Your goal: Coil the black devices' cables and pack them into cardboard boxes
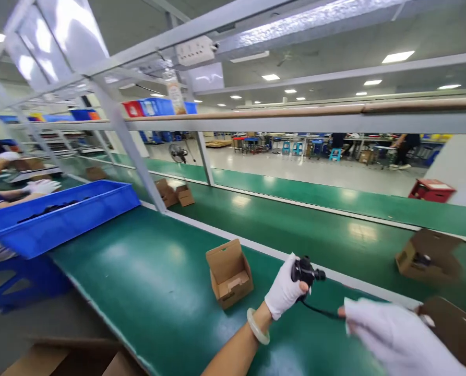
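My left hand [286, 288], in a white glove with the fingertips bare and a pale bangle at the wrist, is closed around a small black device [305, 272] with a knobbed end. The device's exact kind is unclear. From its underside a thin black cord [319, 311] runs to my right hand [393, 329], also white-gloved and blurred, whose fingertips pinch the cord's far end. Left of my hands an open cardboard box [233, 295] stands on the green work surface [150, 271], its lid raised; no item shows inside.
A long blue bin [64, 222] with black items stands at the left, near a co-worker's gloved hand [43, 186]. Across the white rail, an open box [432, 261] holds something dark. More cardboard is at lower right [452, 324]. A metal post [129, 141] rises behind the bin.
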{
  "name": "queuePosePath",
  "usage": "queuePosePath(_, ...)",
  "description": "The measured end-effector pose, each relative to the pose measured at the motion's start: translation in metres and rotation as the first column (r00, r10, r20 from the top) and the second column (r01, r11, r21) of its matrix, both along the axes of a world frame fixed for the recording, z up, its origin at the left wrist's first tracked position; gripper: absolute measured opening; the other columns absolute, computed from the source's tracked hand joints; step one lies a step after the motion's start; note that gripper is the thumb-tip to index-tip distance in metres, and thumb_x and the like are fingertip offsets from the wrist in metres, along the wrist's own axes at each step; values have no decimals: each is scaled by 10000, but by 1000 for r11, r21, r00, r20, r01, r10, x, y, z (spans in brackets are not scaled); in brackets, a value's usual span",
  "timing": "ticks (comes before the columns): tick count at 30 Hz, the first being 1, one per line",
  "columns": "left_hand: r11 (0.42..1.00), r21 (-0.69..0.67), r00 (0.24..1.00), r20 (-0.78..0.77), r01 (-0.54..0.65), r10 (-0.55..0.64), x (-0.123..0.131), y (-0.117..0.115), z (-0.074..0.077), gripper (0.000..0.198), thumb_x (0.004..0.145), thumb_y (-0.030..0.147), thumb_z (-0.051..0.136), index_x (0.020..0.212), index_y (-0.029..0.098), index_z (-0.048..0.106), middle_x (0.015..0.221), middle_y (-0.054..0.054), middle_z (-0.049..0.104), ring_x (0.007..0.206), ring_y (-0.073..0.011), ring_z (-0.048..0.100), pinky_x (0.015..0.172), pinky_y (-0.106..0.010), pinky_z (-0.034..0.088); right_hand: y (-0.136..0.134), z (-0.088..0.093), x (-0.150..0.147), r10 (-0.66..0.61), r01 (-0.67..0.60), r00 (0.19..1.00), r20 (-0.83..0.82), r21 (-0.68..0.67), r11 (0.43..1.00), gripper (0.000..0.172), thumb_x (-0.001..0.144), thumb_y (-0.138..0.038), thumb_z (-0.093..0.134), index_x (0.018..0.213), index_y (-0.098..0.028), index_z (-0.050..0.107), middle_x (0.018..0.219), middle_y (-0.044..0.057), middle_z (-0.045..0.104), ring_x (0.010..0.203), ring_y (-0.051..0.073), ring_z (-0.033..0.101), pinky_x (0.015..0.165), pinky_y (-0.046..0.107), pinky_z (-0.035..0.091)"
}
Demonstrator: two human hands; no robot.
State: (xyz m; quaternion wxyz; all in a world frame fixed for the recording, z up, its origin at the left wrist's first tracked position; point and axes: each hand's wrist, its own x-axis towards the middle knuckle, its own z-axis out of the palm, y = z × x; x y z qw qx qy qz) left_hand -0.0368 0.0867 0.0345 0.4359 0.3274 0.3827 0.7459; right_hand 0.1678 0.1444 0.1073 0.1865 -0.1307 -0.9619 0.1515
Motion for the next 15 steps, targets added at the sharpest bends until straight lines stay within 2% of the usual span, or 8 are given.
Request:
queuePosePath(2, 978, -34, 970, -123, 207, -209, 12, -7, -7, 806, 287, 615, 846, 848, 149, 502, 796, -12, 543, 696, -120, 502, 640, -239, 391, 16, 27, -11, -59, 59, 998, 0, -27, 998, 277, 906, -275, 398, 845, -274, 668, 725, 5, 657, 599, 153, 587, 583, 254, 490)
queuePosePath(4, 925, -69, 902, -207, 374, -380, 21, -14, -12, 842, 280, 634, 835, 882, 160, 486, 865, -30, 548, 736, -137, 521, 663, -246, 404, 31, 30, -24, -122, 120, 992, -5, -154, 981, 246, 894, -286, 409, 824, -238, 641, 774, 10, 652, 623, 151, 576, 582, 257, 476)
queuePosePath(7, 878, -62, 862, -167, 475, -478, 24, -20, -14, 905, 310, 627, 845, 994, 194, 440, 929, -47, 556, 692, -144, 570, 631, -259, 439, 43, -3, -34, -169, 173, 984, 51, -462, 870, 243, 890, -301, 405, 841, -201, 621, 777, 10, 651, 570, 137, 557, 522, 241, 459)
queuePosePath(8, 881, -49, 870, -139, 470, -472, 21, -20, -13, 921, 335, 640, 835, 1032, 204, 420, 910, -46, 564, 653, -143, 579, 597, -256, 443, 43, -17, -33, -173, 188, 982, 78, -509, 840, 261, 898, -294, 385, 834, -196, 618, 746, 5, 645, 544, 133, 546, 502, 237, 447)
queuePosePath(9, 897, -31, 891, -112, 440, -441, 17, -20, -13, 930, 365, 665, 814, 1064, 211, 401, 876, -44, 574, 614, -145, 582, 558, -250, 442, 40, -31, -30, -174, 201, 980, 101, -504, 840, 277, 906, -281, 369, 830, -196, 621, 720, 0, 640, 540, 135, 545, 506, 238, 442)
queuePosePath(11, 952, -4, 949, -85, 305, -304, 7, -15, -10, 887, 453, 729, 740, 1080, 206, 392, 802, -39, 583, 560, -146, 569, 497, -237, 423, 27, -52, -19, -165, 195, 979, 117, -331, 923, 281, 905, -233, 358, 885, -206, 637, 730, 2, 647, 597, 152, 574, 560, 253, 442)
queuePosePath(13, 997, 1, 988, -136, 79, -79, -2, -8, -8, 790, 531, 727, 706, 1042, 197, 418, 805, -35, 576, 599, -139, 558, 530, -232, 428, 7, -55, -4, -129, 135, 983, 131, -35, 990, 286, 889, -180, 369, 997, -223, 631, 761, 8, 656, 626, 168, 583, 578, 270, 414)
queuePosePath(15, 997, -10, 956, -284, -78, 72, -7, -3, -6, 696, 554, 649, 757, 974, 195, 437, 861, -22, 556, 714, -140, 548, 641, -229, 434, -12, -42, 9, -89, 49, 981, 171, 227, 973, 284, 879, -147, 375, 1010, -227, 615, 720, 8, 632, 563, 170, 544, 526, 279, 344)
